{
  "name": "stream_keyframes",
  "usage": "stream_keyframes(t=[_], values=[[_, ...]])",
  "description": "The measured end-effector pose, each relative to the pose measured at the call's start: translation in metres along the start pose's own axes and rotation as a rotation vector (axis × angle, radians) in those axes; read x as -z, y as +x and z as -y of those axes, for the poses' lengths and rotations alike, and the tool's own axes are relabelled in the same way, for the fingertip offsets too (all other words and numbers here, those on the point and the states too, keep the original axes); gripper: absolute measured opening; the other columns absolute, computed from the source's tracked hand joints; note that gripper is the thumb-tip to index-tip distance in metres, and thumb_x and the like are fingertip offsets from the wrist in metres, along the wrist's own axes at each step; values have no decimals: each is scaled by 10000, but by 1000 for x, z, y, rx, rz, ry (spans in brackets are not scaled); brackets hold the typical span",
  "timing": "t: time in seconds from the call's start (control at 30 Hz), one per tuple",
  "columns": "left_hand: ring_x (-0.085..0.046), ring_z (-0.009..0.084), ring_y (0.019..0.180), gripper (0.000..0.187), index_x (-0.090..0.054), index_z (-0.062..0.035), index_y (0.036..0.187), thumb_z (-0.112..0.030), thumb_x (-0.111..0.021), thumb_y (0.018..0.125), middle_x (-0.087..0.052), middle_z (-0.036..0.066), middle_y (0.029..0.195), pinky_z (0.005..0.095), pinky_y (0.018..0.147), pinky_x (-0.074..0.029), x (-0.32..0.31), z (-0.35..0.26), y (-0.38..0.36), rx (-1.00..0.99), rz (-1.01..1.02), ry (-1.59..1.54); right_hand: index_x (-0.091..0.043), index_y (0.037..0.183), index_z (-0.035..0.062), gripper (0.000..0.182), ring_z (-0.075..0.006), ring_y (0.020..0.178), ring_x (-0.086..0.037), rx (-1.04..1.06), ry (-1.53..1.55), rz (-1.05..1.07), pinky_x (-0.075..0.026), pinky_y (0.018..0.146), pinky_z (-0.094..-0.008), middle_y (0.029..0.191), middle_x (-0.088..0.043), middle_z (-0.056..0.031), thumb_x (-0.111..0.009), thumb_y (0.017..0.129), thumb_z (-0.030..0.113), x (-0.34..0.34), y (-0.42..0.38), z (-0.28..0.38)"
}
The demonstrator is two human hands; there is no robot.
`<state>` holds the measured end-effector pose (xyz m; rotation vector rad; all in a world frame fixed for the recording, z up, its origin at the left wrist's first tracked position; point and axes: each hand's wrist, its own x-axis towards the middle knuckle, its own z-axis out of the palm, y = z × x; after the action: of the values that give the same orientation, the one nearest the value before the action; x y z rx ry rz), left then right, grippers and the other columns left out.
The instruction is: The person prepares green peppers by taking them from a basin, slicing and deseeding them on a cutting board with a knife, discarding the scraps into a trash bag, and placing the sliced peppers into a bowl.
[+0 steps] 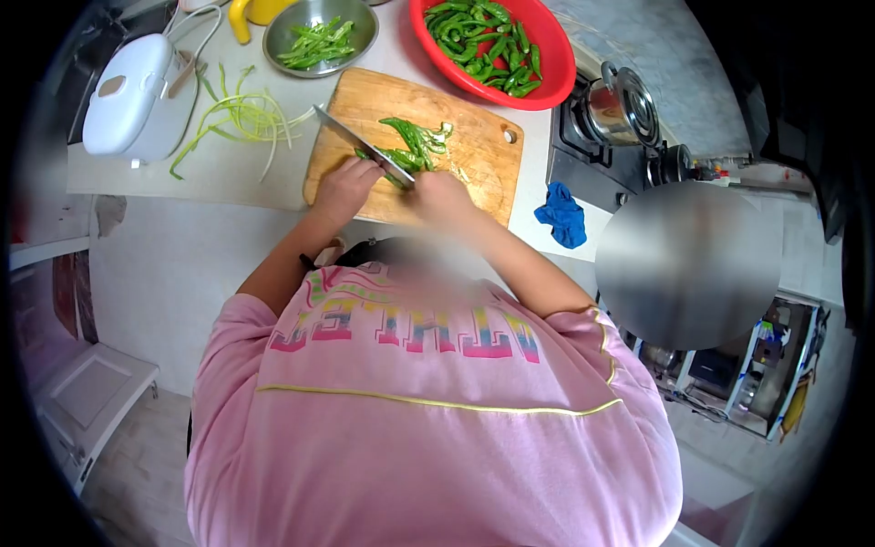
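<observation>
A wooden cutting board (pixel 488 169) lies on the counter with green pepper strips (pixel 417 139) near its middle. My right hand (pixel 440 198) is closed round the handle end of a knife (pixel 360 143), whose blade points to the upper left across the board. Just left of the blade, my left hand (pixel 349 187) rests on the board with its fingers bent at green pepper pieces under the blade. Its fingertips are partly hidden. Small pale bits lie on the board to the right of the strips.
Behind the board are a metal bowl of cut peppers (pixel 365 41) and a red basin (pixel 558 77) of whole green peppers. Green stems (pixel 241 118) and a white appliance (pixel 132 91) stand left. A blue cloth (pixel 562 216) and a stove with a pot (pixel 609 109) are right.
</observation>
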<state>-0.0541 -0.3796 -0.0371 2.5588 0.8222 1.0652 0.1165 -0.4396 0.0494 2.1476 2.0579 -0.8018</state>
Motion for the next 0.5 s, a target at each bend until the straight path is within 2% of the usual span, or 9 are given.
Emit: stream_keyframes(t=[0.13, 0.17, 0.27, 0.33, 0.37, 0.47, 0.5], values=[[-585, 196, 789, 173, -638, -95, 863, -40, -577, 710, -617, 20, 856, 282, 667, -504, 0, 1, 1, -29, 26, 2, -653, 808, 2, 151, -382, 762, -625, -45, 84, -78, -506, 688, -455, 764, -630, -236, -601, 728, 118, 6, -2, 8], [-584, 197, 792, 169, -636, -97, 860, -41, -576, 712, -616, 22, 858, 285, 670, -503, 0, -1, 2, -35, 38, -6, -640, 806, -1, 156, -330, 638, -634, -8, 125, -157, -508, 608, -414, 692, -623, -208, -609, 758, 144, -5, 0, -8], [-574, 208, 809, 124, -621, -104, 847, -65, -584, 736, -603, 34, 859, 301, 678, -496, 2, 1, 6, -66, 55, -41, -622, 799, 1, 145, -216, 466, -580, -44, 676, -222, -471, 481, -343, 579, -584, -122, -612, 805, 145, -16, -12, -36], [-569, 213, 819, 107, -614, -106, 845, -79, -593, 744, -593, 39, 858, 307, 681, -491, 3, 1, 6, -77, 82, -47, -609, 793, 1, 137, -149, 416, -522, -100, 857, -341, -426, 425, -302, 541, -540, -69, -605, 831, 133, -14, -30, -39], [-562, 191, 854, 170, -604, -105, 901, -78, -541, 746, -579, 21, 885, 293, 676, -493, 4, 2, 9, -125, 106, -24, -603, 790, 1, 137, -116, 390, -493, -132, 950, -403, -403, 398, -281, 522, -518, -42, -601, 844, 127, -13, -38, -42], [-546, 226, 923, 211, -588, -106, 939, -99, -588, 728, -572, 47, 950, 340, 764, -479, 2, 3, 19, -109, 312, 80, -601, 790, -6, 125, -99, 402, -493, -218, 995, -540, -384, 381, -275, 519, -511, -20, -599, 849, 104, -8, -64, -58], [-533, 245, 954, 309, -566, -109, 1007, -109, -619, 702, -561, 66, 985, 357, 799, -465, 1, 2, 27, -135, 303, 51, -586, 768, -21, 142, -106, 386, -488, -230, 1039, -569, -376, 370, -275, 517, -510, -30, -599, 846, 98, -7, -71, -64]])
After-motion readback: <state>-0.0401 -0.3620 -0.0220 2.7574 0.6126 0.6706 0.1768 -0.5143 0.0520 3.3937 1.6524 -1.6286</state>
